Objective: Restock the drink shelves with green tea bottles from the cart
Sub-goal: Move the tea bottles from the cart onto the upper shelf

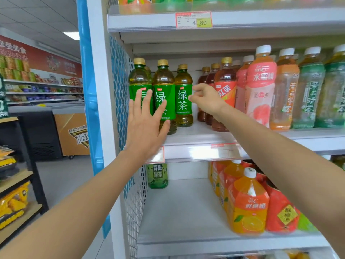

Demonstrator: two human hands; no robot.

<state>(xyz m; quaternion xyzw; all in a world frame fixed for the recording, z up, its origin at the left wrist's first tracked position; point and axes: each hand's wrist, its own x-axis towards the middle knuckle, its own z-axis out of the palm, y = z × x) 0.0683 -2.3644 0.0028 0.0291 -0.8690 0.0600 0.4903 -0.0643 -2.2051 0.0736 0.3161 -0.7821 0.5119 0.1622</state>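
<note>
Nearest us, at 5 o'clock, orange juice bottles (pixel 248 202) crowd the lower shelf (pixel 179 212), the rearmost mostly hidden. Our left hand (pixel 145 124) lies flat, fingers spread and gripping nothing, covering the labels of two green tea bottles (pixel 164 94). At 1 o'clock our right hand (pixel 204 99), fingers loosely curled and empty, touches the label of a third green tea bottle (pixel 183 96). The cart is out of view.

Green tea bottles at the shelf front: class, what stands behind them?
Behind the three front green tea bottles, gold caps of more bottles peek out, so a second row exists. Its labels and depth are hidden by the front bottles and the left hand.
</note>
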